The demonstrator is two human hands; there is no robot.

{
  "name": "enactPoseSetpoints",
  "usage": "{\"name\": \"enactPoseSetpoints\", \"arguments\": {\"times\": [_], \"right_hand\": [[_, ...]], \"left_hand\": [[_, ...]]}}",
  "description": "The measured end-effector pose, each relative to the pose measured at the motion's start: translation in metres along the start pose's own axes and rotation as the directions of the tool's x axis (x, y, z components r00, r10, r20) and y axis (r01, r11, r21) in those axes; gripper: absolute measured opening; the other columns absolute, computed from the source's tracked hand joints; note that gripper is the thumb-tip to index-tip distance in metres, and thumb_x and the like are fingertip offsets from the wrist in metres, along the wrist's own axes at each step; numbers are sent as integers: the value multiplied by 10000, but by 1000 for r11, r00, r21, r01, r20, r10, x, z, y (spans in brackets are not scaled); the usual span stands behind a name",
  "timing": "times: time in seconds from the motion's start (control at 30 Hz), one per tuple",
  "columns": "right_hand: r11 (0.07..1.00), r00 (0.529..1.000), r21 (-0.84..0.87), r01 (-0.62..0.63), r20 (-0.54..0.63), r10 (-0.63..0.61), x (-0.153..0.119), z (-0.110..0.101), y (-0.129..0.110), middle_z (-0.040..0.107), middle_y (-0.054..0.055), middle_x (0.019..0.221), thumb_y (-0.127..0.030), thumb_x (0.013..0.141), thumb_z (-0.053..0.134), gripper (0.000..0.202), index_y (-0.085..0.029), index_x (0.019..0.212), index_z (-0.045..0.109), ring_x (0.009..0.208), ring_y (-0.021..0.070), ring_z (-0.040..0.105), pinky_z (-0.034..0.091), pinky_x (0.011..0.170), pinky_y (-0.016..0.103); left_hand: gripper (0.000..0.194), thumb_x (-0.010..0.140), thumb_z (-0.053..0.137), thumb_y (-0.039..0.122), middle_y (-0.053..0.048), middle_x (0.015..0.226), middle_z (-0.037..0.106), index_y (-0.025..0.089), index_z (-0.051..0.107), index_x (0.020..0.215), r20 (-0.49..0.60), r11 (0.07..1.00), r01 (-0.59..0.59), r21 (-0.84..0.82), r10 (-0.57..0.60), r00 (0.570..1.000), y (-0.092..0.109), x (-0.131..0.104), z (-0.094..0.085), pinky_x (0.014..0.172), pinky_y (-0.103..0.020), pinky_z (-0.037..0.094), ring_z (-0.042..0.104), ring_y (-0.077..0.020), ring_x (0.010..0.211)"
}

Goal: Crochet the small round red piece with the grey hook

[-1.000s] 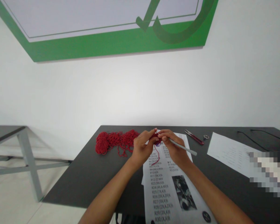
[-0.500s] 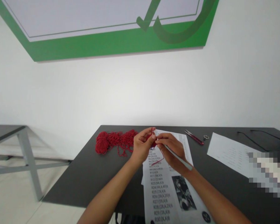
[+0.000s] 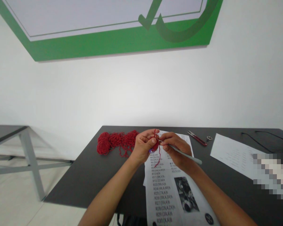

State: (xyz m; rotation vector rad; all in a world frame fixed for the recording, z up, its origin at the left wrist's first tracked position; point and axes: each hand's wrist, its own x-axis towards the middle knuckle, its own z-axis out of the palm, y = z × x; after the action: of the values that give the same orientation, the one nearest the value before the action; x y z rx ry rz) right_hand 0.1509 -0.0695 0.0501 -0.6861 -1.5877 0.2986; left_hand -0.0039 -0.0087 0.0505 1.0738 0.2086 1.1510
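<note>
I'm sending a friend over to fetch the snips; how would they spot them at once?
On the dark table, find the printed pattern sheet under the hands. Just right of its far end lie the snips: slim, dark red handle, pale metal blades. The ring beside them is small and round, with no blades.

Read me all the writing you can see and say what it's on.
On the long white printed sheet in the middle:
"R10:60X"
"R11:(9X,V)6"
"R12-22:66X"
"R23:(9X,A)6"
"R24:(4X,A,4X)6"
"R25:(7X,A)6"
"R26:(3X,A,3X)6"
"R27:(5X,A)6"
"R28:(2X,A,2X)6"
"R29:(3X,A)6"
Its other lines, and the white paper sheet at right: too small or blurred.
Green-bordered wall board: cropped marks, unreadable.
</note>
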Motion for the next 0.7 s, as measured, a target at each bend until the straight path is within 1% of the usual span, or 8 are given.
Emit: {"name": "enactPoseSetpoints", "arguments": {"times": [0.17,0.3,0.5,0.57,0.7], "right_hand": [[997,998,45,-62,35,61,0,-2,-4,796,27,1098,-328,989,662,100,-290,948,745,1042,190,760,609,892,319],[995,995,41,-87,60,84,0,-3,-6,820,13,1129,-353,991,659,111,-299,947,745,1060,196,778,619,914,335],[977,979,90,-195,74,189,0,-5,-9,825,36,1166,-459,981,648,183,-304,953,740,1092,261,785,642,919,433],[970,975,107,-220,67,214,-2,-4,-8,827,49,1157,-468,975,654,190,-298,961,738,1086,275,787,642,921,451],[962,969,120,-244,56,239,-4,-3,-5,823,65,1174,-469,970,663,201,-281,973,734,1083,284,789,639,924,459]], "left_hand": [[418,690,952,354,6,697,661,156,802,1026,7,1000,-15,-10,15,1000,5,2,-5,394,-157,311,428,-14,412],[413,670,965,323,7,689,675,154,807,1013,-4,1000,-19,17,20,1000,9,3,-7,430,-159,349,444,-13,426],[480,620,988,380,-12,736,704,148,806,999,-65,999,34,9,-34,997,12,2,-6,434,-161,339,485,-28,461],[484,606,994,387,-13,733,703,145,805,980,-71,999,38,-2,-38,997,11,3,-6,431,-160,338,489,-29,460],[447,629,985,383,-9,717,695,146,801,962,-62,997,57,-44,-60,996,10,2,-7,422,-150,335,487,-25,453]]}}
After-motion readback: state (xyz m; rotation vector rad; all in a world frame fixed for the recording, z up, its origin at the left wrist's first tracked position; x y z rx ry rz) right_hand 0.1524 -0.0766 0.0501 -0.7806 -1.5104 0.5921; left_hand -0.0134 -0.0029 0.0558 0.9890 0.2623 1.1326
